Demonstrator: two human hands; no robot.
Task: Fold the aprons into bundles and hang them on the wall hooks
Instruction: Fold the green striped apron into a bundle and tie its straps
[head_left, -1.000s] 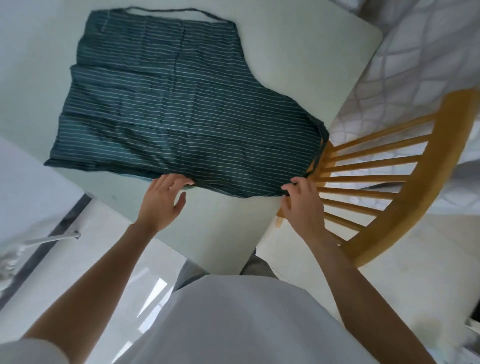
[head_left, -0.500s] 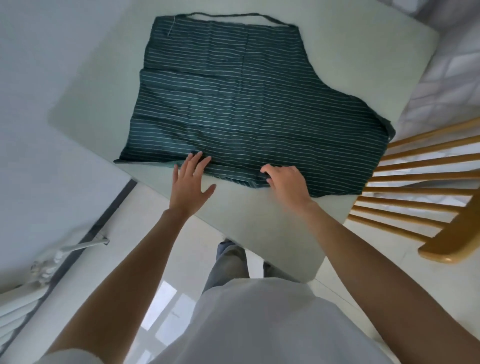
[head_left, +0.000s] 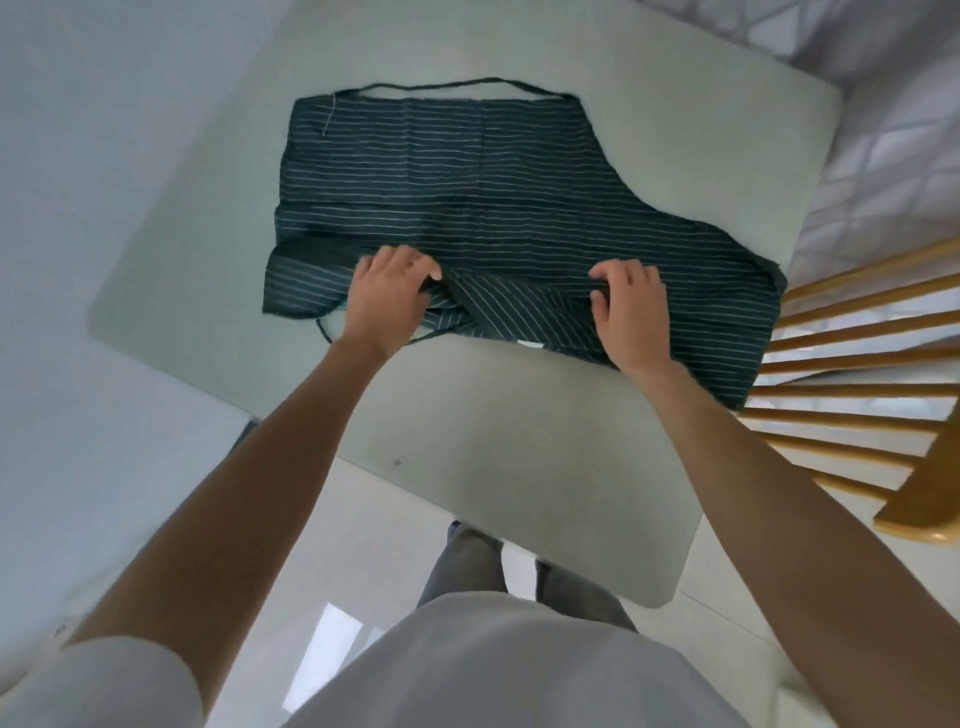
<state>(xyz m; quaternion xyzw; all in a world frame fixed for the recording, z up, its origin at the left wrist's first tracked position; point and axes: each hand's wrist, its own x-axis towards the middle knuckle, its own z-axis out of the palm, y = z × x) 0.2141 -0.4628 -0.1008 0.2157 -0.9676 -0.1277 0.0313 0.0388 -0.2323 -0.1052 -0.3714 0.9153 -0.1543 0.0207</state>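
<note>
A dark green apron with thin white stripes lies spread on the pale green table, its neck loop at the far side. My left hand grips the near edge of the cloth, fingers curled over it. My right hand grips the same edge further right. Between the hands the near edge is lifted and turned over onto the apron, showing diagonal stripes. A thin tie string hangs out below my left hand. No wall hooks are in view.
A wooden spindle-back chair stands against the table's right side, under the apron's right corner. A quilted white cover lies beyond it. Glossy pale floor tiles run below the table's near edge.
Both hands went from lying at the apron's near edge to gripping it and folding it away from me. The view shifted, so the table now sits more central.
</note>
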